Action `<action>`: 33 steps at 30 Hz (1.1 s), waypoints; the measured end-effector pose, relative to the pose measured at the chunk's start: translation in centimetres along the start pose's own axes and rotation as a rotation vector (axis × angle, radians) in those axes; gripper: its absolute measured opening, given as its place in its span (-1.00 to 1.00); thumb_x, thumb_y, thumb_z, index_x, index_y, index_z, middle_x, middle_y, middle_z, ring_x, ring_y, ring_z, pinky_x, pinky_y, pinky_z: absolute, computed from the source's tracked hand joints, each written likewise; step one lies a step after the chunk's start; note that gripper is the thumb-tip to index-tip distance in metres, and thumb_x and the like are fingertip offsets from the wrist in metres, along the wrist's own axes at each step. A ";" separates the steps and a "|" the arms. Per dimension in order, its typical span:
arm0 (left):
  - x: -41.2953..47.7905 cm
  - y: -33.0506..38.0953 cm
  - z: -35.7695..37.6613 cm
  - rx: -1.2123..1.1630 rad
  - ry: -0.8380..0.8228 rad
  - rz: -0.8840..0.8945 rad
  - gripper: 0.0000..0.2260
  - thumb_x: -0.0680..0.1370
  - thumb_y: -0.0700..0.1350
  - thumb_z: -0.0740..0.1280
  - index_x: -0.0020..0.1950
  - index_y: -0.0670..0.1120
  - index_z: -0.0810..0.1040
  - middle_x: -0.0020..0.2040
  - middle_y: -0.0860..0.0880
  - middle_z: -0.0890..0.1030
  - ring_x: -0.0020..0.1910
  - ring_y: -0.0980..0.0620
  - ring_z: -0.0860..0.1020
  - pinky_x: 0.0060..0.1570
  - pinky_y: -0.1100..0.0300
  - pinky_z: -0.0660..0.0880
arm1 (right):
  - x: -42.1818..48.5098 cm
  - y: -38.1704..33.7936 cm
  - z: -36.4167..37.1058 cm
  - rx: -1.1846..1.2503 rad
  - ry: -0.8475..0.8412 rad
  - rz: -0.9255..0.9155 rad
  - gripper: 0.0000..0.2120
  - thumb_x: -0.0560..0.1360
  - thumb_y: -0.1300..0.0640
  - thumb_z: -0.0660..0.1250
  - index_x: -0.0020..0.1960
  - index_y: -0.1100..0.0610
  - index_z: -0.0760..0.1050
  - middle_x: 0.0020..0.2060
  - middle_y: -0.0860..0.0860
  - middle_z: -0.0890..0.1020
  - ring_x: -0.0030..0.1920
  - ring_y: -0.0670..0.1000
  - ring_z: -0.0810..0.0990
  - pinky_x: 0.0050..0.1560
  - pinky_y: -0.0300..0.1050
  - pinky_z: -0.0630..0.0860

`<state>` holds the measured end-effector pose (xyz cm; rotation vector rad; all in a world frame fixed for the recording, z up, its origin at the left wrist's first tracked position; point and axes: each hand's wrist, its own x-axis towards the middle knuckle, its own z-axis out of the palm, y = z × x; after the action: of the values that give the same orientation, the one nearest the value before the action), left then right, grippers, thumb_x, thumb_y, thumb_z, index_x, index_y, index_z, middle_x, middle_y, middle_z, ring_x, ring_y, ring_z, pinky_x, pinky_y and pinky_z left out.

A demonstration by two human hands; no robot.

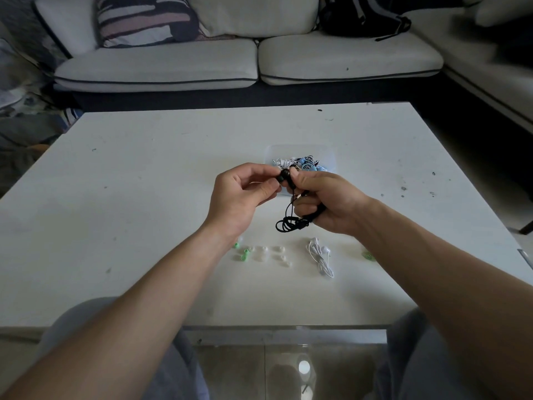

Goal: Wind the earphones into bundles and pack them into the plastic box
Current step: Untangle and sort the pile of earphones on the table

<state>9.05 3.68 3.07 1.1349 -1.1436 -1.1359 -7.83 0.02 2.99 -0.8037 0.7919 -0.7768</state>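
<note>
While both hands are raised over the table (144, 197), the black earphones (288, 223) are held between them, right of the table's centre.

1. Left hand (239, 197): thumb and fingertips pinch the bud end of the black earphones. The remaining fingers are loosely curled.
2. Right hand (326, 203): it sits at 3 o'clock of the left hand, with the fingertips of both meeting at the buds. Its lower fingers are curled round the cable, and its thumb and forefinger pinch the cable just below the buds.
3. Cable: several wound loops hang out of the right hand at its 7 o'clock. Whether the loops touch the table cannot be told.
4. Box (328, 157): it stands on the table at 12 o'clock of the hands, just beyond the fingertips, which hide part of its near edge. It is translucent and contains wound earphones in white, blue and black.
5. White earphones (320, 256): one wound bundle lies on the table at 6 o'clock of the right hand, just beside the right forearm.
6. Ear tips (278, 249): loose white and green pieces lie at 6 o'clock of the left hand, between the two forearms. One more green piece lies at 3 o'clock of the white earphones, partly hidden by the right forearm.
7. Surroundings: a sofa (173, 67) stands at 12 o'clock beyond the table. It carries a striped cushion (144, 18) at 11 o'clock and a dark bag (363, 15) at 1 o'clock.
</note>
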 end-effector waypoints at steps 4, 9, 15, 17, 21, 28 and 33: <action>-0.1 -0.1 0.2 -0.008 0.009 0.013 -0.83 0.50 -0.38 0.41 -0.04 -0.12 0.66 -0.07 -0.16 0.71 -0.04 -0.08 0.68 -0.02 0.17 0.59 | -0.1 0.0 0.0 0.012 0.008 0.001 -0.73 0.64 0.16 0.24 -0.21 0.19 0.55 -0.37 0.00 0.40 -0.50 -0.13 0.14 -0.53 -0.34 0.16; -0.1 -0.4 0.3 -0.016 0.023 0.004 -0.83 0.50 -0.37 0.41 -0.05 -0.12 0.66 -0.10 -0.12 0.72 -0.09 -0.03 0.69 -0.05 0.19 0.59 | 0.0 0.1 0.0 0.006 -0.001 0.011 -0.77 0.64 0.16 0.23 -0.14 0.21 0.54 -0.37 -0.01 0.42 -0.50 -0.14 0.14 -0.53 -0.34 0.16; 0.0 -0.8 0.3 -0.011 0.030 -0.013 -0.84 0.49 -0.38 0.41 -0.07 -0.13 0.65 -0.14 -0.11 0.70 -0.15 -0.01 0.68 -0.05 0.18 0.59 | 0.2 0.2 -0.2 -0.040 0.010 0.027 -0.85 0.62 0.16 0.26 -0.02 0.24 0.53 -0.35 0.00 0.46 -0.49 -0.13 0.13 -0.52 -0.33 0.17; 0.0 -0.9 0.2 -0.006 0.026 -0.011 -0.84 0.50 -0.38 0.41 -0.06 -0.14 0.64 -0.12 -0.14 0.70 -0.13 -0.03 0.68 -0.05 0.18 0.59 | 0.2 0.2 -0.3 -0.055 0.017 0.031 -0.85 0.62 0.15 0.28 0.01 0.24 0.53 -0.32 0.01 0.47 -0.48 -0.12 0.12 -0.52 -0.32 0.17; 0.2 -0.6 0.1 0.018 0.011 -0.014 -0.85 0.51 -0.37 0.40 -0.04 -0.14 0.63 -0.04 -0.26 0.68 -0.13 -0.05 0.66 -0.04 0.17 0.59 | 0.2 -0.1 -0.3 -0.068 0.015 0.026 -0.85 0.62 0.15 0.28 -0.03 0.22 0.54 -0.33 0.00 0.47 -0.48 -0.12 0.13 -0.51 -0.32 0.18; 0.2 -0.4 0.4 0.086 0.028 -0.079 -0.92 0.56 -0.24 0.39 0.04 -0.14 0.61 -0.07 -0.17 0.69 -0.15 -0.01 0.68 -0.09 0.16 0.62 | 0.2 -0.3 -0.4 -0.033 0.044 0.002 -0.79 0.63 0.15 0.28 -0.10 0.22 0.59 -0.36 -0.01 0.48 -0.47 -0.12 0.11 -0.52 -0.33 0.17; -0.5 -0.5 1.0 0.024 -0.260 -0.574 -0.66 0.58 0.09 0.33 0.18 -0.13 0.58 0.06 -0.19 0.68 -0.09 -0.13 0.67 -0.09 0.09 0.61 | 0.5 -0.6 -0.6 0.111 0.096 -0.076 -0.77 0.65 0.15 0.24 -0.08 0.26 0.55 -0.40 -0.02 0.44 -0.52 -0.14 0.17 -0.52 -0.33 0.18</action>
<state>7.98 4.12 2.62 1.4126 -1.0519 -1.7551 -8.22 -0.88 3.08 -0.7046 0.7996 -0.9247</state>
